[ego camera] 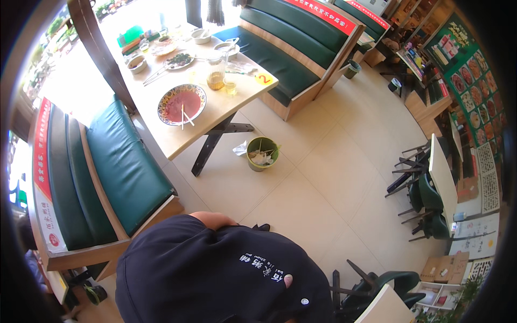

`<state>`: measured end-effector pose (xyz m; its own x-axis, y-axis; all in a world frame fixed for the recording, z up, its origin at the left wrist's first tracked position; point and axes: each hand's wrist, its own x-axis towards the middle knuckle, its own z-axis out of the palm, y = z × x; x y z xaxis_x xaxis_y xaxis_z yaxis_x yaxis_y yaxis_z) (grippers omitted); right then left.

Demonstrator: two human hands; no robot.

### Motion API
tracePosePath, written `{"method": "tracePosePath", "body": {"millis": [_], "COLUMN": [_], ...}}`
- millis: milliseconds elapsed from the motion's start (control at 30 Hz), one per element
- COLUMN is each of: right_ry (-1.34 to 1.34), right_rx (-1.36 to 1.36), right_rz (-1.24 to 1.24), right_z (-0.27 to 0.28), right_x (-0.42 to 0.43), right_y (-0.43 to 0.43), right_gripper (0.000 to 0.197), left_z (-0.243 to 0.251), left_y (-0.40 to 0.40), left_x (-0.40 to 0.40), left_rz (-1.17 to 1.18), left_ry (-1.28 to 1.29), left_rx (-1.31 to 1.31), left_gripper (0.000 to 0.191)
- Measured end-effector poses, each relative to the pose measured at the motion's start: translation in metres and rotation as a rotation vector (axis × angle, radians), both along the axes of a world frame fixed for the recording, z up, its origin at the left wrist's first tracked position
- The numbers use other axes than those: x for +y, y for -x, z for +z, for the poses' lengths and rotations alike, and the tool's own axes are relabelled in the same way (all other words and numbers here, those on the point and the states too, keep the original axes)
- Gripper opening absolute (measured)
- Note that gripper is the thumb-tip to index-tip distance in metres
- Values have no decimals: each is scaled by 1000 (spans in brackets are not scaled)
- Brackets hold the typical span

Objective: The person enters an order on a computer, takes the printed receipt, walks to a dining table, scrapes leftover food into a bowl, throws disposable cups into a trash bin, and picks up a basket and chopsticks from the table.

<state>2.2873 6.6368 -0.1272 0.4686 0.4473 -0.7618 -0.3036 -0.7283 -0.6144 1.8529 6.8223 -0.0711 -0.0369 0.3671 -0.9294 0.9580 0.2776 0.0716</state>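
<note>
Both of my hands are out of view; only part of my bare left forearm (213,220) shows beside my dark uniform top (210,274). Before me stands a dining table (226,107). Near its close edge is a patterned bowl (163,109) of reddish liquid, with a pair of light chopsticks (183,119) in it. Behind the bowl are a glass jug (215,78) with some amber liquid and a small cup (230,89). A plate of dark green food (179,59), a small brown-stained bowl (136,64) and pale bowls (201,36) stand farther back.
A green bin (262,157) with tissues and sticks stands by the black table leg (206,151), a crumpled tissue (240,149) beside it. Green booth benches (125,149) flank the table. Chairs (432,194) and another table (440,177) stand to the right.
</note>
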Motion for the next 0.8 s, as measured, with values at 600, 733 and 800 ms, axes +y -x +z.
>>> {"method": "tracePosePath", "body": {"millis": [600,733,800], "right_ry": [-69,-58,-49], "right_rx": [-59,-43,-30], "right_rz": [346,517,603], "right_z": [6,19,17], "right_x": [566,690,751], "right_y": [-189,-181,-180], "right_gripper": [12,12,12], "left_z": [-7,-40,-55], "left_y": [-127,-121,-117], "left_x": [413,448,464], "left_rz": [147,384,446], "left_ry": [-113,-142,-143], "left_rx": [-283,-169,-172], "left_gripper": [50,42,41]}}
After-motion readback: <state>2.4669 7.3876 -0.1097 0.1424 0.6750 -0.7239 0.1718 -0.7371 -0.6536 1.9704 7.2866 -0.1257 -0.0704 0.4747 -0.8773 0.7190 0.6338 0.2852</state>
